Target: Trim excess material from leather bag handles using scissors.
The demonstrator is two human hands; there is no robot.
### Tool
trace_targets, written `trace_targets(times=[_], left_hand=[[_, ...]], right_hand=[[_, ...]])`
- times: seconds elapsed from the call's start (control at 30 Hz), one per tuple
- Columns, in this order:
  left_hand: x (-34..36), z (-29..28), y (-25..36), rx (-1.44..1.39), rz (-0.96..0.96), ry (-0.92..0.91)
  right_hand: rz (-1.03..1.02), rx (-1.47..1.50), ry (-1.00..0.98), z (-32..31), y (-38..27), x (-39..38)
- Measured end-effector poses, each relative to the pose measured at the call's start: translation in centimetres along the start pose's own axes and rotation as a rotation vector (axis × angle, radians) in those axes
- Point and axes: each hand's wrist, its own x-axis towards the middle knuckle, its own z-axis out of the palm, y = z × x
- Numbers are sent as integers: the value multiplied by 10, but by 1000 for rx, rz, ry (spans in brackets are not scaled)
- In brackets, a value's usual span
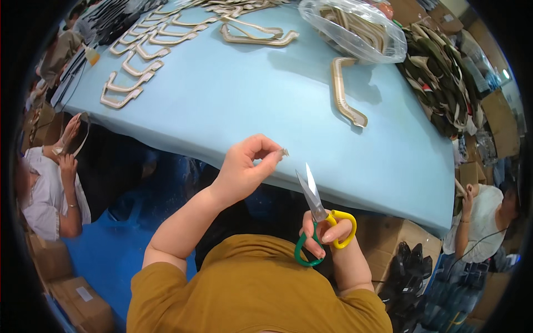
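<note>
My left hand is raised above the table's near edge, thumb and forefinger pinched on a small pale scrap, too small to name more exactly. In my right hand is a pair of scissors with one green and one yellow handle loop. The blades point up and away from me, parted in a narrow V, with nothing between them. Beyond my hands, a bent tan fabric strip lies alone on the light blue tabletop.
Several similar strips lie in rows at the far left. A clear plastic bag holds more at the far right, beside a dark green garment heap. People sit at left and right. Cardboard boxes stand below.
</note>
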Motion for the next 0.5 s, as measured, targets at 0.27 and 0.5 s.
trace_targets(times=[0.27,0.5], left_hand=[[-49,-62,-3,98,-107,286],[-145,-151,-43,492,-329,699]], right_hand=[[-45,-81,24,-11,-15,10],[-225,-180,129,-24,-39,20]])
